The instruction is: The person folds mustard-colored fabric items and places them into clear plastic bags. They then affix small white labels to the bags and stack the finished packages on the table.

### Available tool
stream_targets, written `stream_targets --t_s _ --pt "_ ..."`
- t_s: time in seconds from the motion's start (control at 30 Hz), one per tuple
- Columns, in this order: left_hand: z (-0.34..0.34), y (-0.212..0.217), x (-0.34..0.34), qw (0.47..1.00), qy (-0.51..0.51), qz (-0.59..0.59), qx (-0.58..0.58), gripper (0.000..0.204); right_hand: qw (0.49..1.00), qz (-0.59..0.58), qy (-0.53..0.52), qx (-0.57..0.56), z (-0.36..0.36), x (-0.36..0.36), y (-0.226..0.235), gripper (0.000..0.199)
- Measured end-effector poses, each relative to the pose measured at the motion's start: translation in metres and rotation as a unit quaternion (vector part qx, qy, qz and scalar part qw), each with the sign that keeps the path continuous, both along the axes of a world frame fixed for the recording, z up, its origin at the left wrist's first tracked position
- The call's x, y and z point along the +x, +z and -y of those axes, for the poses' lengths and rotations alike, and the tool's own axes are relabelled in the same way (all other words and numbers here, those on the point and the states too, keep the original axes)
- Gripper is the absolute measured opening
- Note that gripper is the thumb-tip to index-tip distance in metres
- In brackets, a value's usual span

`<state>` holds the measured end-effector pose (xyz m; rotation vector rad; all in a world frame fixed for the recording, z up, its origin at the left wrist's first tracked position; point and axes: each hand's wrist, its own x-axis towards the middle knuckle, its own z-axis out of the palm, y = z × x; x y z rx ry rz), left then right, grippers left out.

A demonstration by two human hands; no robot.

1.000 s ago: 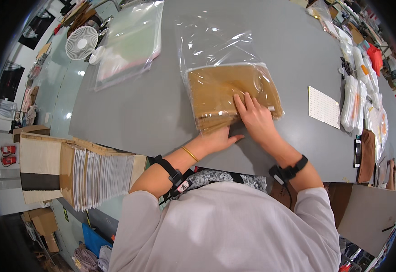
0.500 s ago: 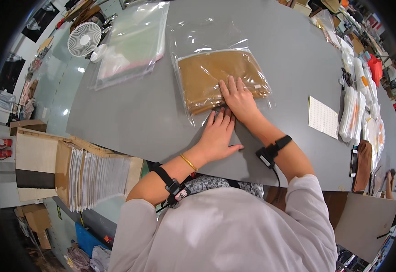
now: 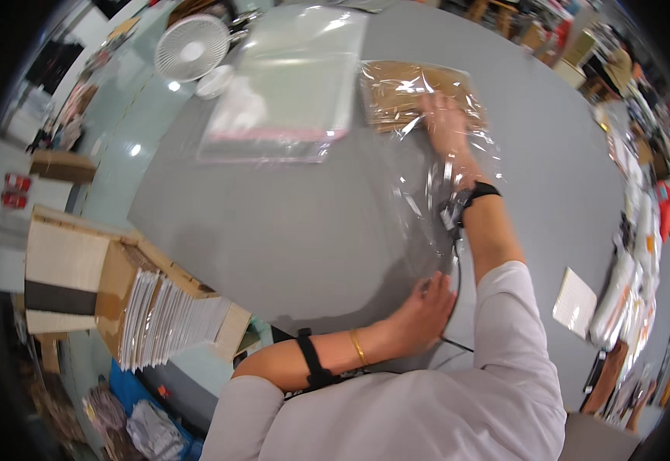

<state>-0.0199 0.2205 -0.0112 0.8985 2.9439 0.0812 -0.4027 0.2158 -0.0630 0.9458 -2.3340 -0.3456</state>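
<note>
A folded brown item lies at the far end of a clear plastic bag (image 3: pixel 419 173), whose loose, crinkled part stretches toward me. My right hand (image 3: pixel 444 119) rests on the brown item (image 3: pixel 396 88), fingers stretched out and open. Plastic glints around my right wrist; whether it passes over or under the arm I cannot tell. Close to my body, my left hand (image 3: pixel 423 311) has its fingers bent together at the bag's near edge and seems to pinch it, though motion blurs them.
A stack of clear bags (image 3: pixel 296 77) lies at the far left of the grey table (image 3: pixel 258 230), by a white fan (image 3: pixel 192 50). At the left stands a carton (image 3: pixel 112 288) of white sheets. On the right are a sticker sheet (image 3: pixel 575 301) and plastic-wrapped bundles (image 3: pixel 619 303).
The brown item is now farther away, with the bag's loose part toward me instead of beyond it. My right hand reached forward; my left drew back toward my body. The view shifted.
</note>
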Motion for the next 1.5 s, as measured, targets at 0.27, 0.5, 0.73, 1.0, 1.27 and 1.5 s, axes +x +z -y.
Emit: stream_targets --t_s 0.27,0.5,0.73,1.0,1.27,1.5 --pt "0.088 0.004 0.026 0.951 -0.053 -0.174 0.25 0.034 0.99 0.062 0.111 -0.068 0.008 -0.015 0.004 0.059" --pt "0.332 0.045 0.252 0.833 0.471 -0.286 -0.038 0.043 0.989 0.119 0.07 0.047 -0.113 0.085 -0.012 0.06" --pt "0.434 0.048 0.352 0.802 0.53 -0.243 -0.128 0.059 0.988 0.08 0.03 0.127 -0.288 0.207 0.015 0.046" --pt "0.44 0.046 0.351 0.802 0.553 -0.179 -0.136 0.051 0.963 0.222 -0.089 -0.125 -0.395 0.325 -0.025 0.045" --pt "0.443 0.024 0.345 0.741 0.609 -0.245 -0.138 0.044 0.972 0.184 -0.085 -0.121 -0.384 0.331 -0.031 0.046" --pt "0.461 0.044 0.347 0.716 0.67 -0.18 -0.078 0.035 0.971 0.184 -0.06 -0.141 -0.397 0.327 -0.041 0.044"
